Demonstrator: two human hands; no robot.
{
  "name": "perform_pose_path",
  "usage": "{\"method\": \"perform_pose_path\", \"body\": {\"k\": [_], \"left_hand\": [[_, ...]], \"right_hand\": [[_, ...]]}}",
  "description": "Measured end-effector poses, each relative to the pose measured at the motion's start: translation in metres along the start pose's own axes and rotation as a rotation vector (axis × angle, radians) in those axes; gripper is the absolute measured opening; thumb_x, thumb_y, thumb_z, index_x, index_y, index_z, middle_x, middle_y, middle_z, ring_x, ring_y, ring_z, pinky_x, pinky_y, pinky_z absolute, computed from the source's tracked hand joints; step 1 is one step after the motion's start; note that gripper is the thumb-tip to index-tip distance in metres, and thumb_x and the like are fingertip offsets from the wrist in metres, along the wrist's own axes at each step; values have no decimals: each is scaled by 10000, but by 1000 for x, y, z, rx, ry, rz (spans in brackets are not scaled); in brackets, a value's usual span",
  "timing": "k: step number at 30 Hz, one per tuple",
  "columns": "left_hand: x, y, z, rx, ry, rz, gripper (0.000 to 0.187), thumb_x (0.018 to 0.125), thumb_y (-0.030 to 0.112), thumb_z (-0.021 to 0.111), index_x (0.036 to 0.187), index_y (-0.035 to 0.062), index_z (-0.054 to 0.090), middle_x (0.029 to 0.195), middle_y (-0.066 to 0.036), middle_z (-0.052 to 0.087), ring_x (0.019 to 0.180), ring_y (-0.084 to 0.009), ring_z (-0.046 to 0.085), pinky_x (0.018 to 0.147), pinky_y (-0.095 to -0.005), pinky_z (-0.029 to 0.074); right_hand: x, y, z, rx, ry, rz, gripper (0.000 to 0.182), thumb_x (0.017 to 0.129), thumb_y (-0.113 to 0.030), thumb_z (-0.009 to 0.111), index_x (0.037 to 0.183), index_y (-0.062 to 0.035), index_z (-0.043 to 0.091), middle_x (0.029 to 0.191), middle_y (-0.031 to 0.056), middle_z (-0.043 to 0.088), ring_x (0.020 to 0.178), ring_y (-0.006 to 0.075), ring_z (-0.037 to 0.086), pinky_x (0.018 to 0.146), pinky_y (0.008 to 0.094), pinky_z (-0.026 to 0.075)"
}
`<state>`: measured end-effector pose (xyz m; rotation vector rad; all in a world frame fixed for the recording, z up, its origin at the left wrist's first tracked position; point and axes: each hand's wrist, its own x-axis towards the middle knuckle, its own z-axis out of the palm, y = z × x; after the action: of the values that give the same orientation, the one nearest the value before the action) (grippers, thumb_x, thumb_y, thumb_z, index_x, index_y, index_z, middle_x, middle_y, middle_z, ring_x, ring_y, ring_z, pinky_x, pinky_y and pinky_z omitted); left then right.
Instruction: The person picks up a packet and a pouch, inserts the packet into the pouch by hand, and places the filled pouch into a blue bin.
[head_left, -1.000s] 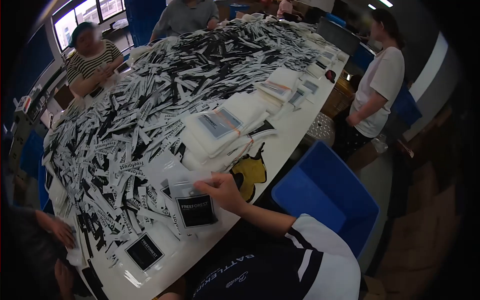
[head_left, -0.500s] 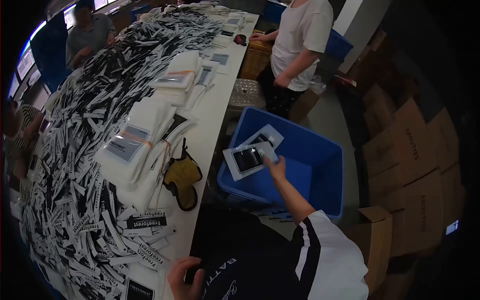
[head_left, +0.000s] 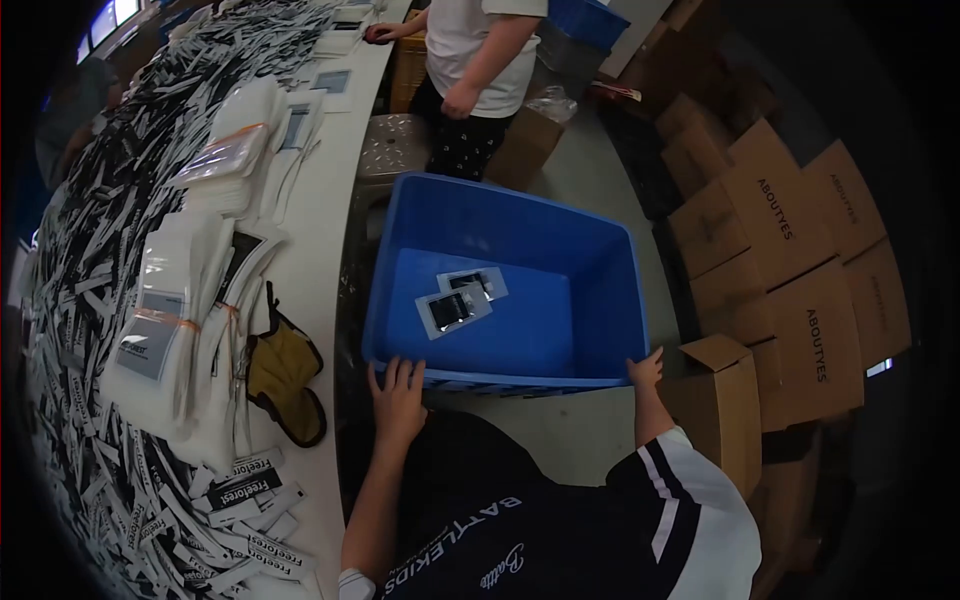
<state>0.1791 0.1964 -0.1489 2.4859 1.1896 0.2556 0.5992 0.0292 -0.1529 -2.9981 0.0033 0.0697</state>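
Note:
A large blue plastic bin stands in front of me. Two flat clear packets with dark panels lie on its floor near the left side, one packet partly over the other packet. My left hand grips the near rim close to the left corner, its fingers spaced along the edge. At the near right corner my right hand is closed around the rim. Neither hand has a packet in it.
Left is a long white table heaped with printed strips, banded stacks of plastic bags and a mustard-coloured glove-like item. Cardboard boxes line the right. A person in a white shirt stands beyond the bin beside a metal stool.
My right hand has let go of the packets, now on the bin floor, and moved to the right rim. My left hand has come from the table edge to the near rim. The view has turned right.

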Motion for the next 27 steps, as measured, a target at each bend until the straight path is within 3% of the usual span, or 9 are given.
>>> {"method": "perform_pose_path", "body": {"k": [1, 2, 4, 5, 7, 13, 16, 20, 27], "left_hand": [[1, -1, 7, 1, 2, -22, 600, 671, 74, 683, 1232, 81, 472, 1245, -117, 449, 1239, -274, 352, 1020, -580, 198], [3, 2, 13, 33, 37, -66, 585, 671, 71, 680, 1221, 84, 482, 1222, -111, 461, 1220, -267, 369, 1002, -567, 224], [1, 0, 27, 103, 164, -87, 493, 682, 58, 662, 1157, 84, 533, 1186, -93, 494, 1184, -252, 405, 936, -537, 287], [0, -2, 33, 100, 173, -103, 493, 682, 58, 662, 1157, 84, 533, 1186, -93, 494, 1184, -252, 405, 936, -537, 287], [1, 0, 34, 43, 206, -121, 299, 801, 68, 500, 1091, 82, 572, 1131, -89, 529, 1163, -236, 437, 895, -539, 328], [7, -2, 31, -5, 261, -112, 195, 783, 70, 506, 958, 52, 589, 977, -86, 556, 1007, -233, 497, 826, -387, 392], [8, -3, 25, 21, 236, -187, 157, 742, 69, 553, 896, 48, 574, 924, -84, 550, 947, -230, 500, 793, -360, 402], [-14, -13, 32, -58, 361, -251, 230, 636, -17, 617, 856, 21, 563, 908, -128, 539, 946, -296, 491, 775, -387, 404], [-23, -29, 29, -71, 473, -307, 238, 651, -30, 586, 880, 26, 547, 923, -133, 527, 951, -309, 483, 816, -417, 396]], "right_hand": [[23, 15, 16, 71, -141, 1, 733, 737, -252, 674, 1348, -88, 303, 1260, 219, 458, 1151, 364, 465, 926, 499, 405], [32, 19, 24, 63, -147, -13, 733, 737, -252, 674, 1348, -88, 303, 1260, 219, 458, 1151, 364, 465, 926, 499, 405], [35, 22, 32, 15, -32, -53, 619, 724, -236, 653, 1262, -48, 412, 1110, 221, 566, 1004, 377, 568, 864, 441, 467], [36, 23, 35, 13, -30, -71, 619, 724, -236, 653, 1262, -48, 412, 1110, 221, 566, 1004, 377, 568, 864, 441, 467], [35, 25, 37, 51, 43, -41, 497, 718, -218, 638, 1156, -30, 498, 1070, 219, 586, 997, 375, 571, 863, 451, 461], [35, 27, 37, 72, 10, -67, 399, 754, -203, 608, 1101, -26, 521, 1042, 217, 596, 976, 376, 581, 857, 445, 466], [28, 16, 29, 48, 2, -106, 372, 763, -201, 611, 1079, -23, 530, 1047, 217, 594, 976, 377, 581, 850, 446, 469], [23, -3, 35, 36, -12, -145, 366, 761, -212, 627, 1056, -14, 536, 1039, 215, 598, 976, 381, 579, 843, 450, 470], [14, -51, 37, 48, -4, -282, 375, 755, -226, 674, 1030, -4, 548, 1016, 219, 607, 955, 386, 588, 825, 453, 478]]}}
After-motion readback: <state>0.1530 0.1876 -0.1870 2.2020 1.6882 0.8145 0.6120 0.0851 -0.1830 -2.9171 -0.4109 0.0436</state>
